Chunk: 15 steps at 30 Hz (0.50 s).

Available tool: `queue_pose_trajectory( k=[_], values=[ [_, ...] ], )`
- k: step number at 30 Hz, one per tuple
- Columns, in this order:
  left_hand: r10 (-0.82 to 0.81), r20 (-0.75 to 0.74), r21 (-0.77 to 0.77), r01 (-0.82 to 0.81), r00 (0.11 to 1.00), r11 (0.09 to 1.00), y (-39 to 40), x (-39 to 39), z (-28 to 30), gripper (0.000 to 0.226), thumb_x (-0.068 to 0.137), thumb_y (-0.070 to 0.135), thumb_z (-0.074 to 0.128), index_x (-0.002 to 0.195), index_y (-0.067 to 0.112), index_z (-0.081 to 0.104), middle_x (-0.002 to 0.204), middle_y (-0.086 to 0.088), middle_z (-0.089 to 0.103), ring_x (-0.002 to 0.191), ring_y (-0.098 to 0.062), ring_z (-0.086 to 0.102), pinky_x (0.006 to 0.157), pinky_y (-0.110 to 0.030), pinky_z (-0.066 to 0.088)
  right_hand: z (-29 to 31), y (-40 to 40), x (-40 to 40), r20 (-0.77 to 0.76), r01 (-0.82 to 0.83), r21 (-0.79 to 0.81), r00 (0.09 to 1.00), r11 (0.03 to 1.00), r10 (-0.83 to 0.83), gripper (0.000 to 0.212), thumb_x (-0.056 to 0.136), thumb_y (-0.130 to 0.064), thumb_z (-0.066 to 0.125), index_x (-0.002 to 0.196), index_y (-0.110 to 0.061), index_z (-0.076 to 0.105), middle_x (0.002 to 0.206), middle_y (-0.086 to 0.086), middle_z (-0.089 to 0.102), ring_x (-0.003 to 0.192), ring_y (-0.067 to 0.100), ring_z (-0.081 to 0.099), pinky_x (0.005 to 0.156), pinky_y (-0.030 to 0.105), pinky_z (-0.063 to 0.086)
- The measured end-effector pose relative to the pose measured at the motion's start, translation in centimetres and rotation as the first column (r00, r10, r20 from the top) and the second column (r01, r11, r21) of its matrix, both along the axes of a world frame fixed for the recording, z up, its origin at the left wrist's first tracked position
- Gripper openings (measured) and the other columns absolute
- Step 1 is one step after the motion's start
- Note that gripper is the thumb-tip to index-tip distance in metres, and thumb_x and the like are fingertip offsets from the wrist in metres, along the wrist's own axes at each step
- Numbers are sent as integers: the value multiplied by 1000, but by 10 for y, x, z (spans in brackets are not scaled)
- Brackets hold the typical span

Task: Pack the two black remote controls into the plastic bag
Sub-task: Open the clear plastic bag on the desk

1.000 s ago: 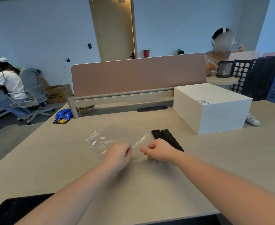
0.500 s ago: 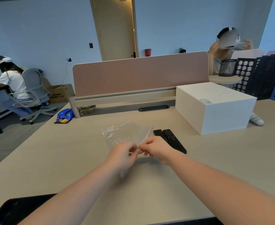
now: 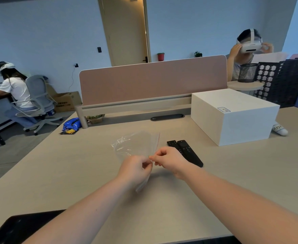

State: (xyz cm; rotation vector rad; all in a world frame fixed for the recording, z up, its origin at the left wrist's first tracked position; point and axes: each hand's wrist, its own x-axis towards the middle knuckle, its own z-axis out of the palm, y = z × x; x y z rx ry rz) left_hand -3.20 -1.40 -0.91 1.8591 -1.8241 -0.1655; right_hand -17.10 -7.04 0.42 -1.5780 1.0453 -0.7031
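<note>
A clear plastic bag (image 3: 135, 144) with a thin red strip along one edge is held up above the desk, tilted away from me. My left hand (image 3: 135, 169) and my right hand (image 3: 169, 160) both pinch its near edge, fingertips almost touching. Two black remote controls (image 3: 188, 152) lie side by side on the desk just right of my right hand, partly hidden behind it.
A large white box (image 3: 236, 115) stands to the right of the remotes. A pink divider panel (image 3: 153, 79) runs across the back of the desk (image 3: 74, 173). A blue snack packet (image 3: 70, 125) lies back left. A dark flat object (image 3: 21, 226) sits at the near left edge.
The bag has been lifted from lying flat on the desk and now stands up in both hands. My hands have drawn closer together at its near edge.
</note>
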Motion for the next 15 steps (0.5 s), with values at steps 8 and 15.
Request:
queue_pose_trajectory(
  k=[8, 15],
  values=[
    [122, -229, -23, -130, 966, 991, -4, -1, 2, 10, 78, 16, 60, 68, 17, 58, 72, -3, 69, 69, -21, 62, 59, -26, 45, -5, -4, 0, -43, 43, -87, 998, 995, -47, 18, 84, -19, 70, 86, -1, 67, 68, -1, 60, 62, 7, 51, 60, 20, 41],
    [18, -319, -17, -25, 948, 1000, -2, -1, 2, 25, 84, 15, 63, 66, 28, 52, 67, 3, 64, 73, -25, 66, 71, -40, 53, 1, -4, 1, -102, -36, -139, 995, 990, 22, 15, 87, -19, 66, 75, -12, 62, 76, 5, 60, 67, 13, 49, 64, 24, 41]
  ],
)
